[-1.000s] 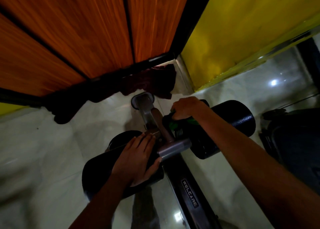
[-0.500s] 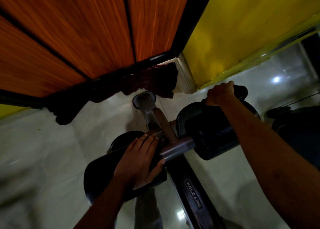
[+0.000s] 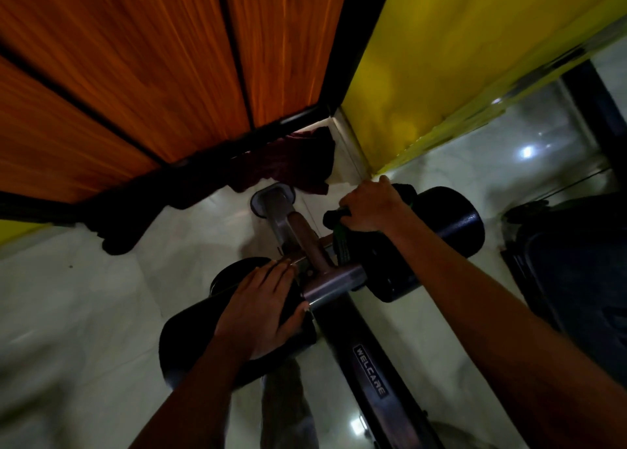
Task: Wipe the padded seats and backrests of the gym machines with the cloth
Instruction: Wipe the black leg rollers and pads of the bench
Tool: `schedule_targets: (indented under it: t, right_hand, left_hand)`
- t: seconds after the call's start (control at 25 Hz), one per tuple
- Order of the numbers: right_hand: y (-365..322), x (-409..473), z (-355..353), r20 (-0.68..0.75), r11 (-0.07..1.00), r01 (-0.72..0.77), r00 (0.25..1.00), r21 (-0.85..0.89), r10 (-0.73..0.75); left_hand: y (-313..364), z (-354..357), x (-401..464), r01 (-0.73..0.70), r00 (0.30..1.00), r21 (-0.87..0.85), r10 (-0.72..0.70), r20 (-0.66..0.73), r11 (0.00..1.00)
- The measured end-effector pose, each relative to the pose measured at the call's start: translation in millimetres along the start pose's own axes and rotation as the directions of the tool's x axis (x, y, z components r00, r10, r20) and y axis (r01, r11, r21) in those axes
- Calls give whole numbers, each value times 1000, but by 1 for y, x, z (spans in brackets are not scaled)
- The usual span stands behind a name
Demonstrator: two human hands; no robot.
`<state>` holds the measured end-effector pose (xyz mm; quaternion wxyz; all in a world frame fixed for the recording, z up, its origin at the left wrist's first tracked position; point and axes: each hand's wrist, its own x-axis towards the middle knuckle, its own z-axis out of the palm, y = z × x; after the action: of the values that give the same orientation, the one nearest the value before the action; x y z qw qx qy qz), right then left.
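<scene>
Right hand (image 3: 369, 207) grips dark green-edged cloth (image 3: 342, 241) on black cylindrical foam roller pad (image 3: 451, 224); left hand (image 3: 261, 309) flat, bracing the other black roller pad (image 3: 190, 340). Wipe full circumference, overlapping strokes.

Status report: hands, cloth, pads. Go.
Right hand grips cloth on right roller pad. Left hand flat on left roller pad. Nothing in the way.

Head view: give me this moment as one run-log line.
right hand: grips cloth on right roller pad | left hand: flat on left roller pad | frame bar: between pads
</scene>
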<state>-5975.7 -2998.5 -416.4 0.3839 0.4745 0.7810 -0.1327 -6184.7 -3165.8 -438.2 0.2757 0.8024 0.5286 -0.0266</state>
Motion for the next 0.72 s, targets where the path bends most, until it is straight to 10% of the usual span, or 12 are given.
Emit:
schedule_targets:
  t: [0.36,0.72]
  right_hand:
    - [11,-121,-53,-113,823,-25,988,567,108]
    - [48,-266,-156,-358,456,102,775,884,521]
  left_hand:
    - [41,-95,-6,127,963,-420,-213,-164,898]
    - [112,-283,-1,-142,916,-330,-3,-402,933]
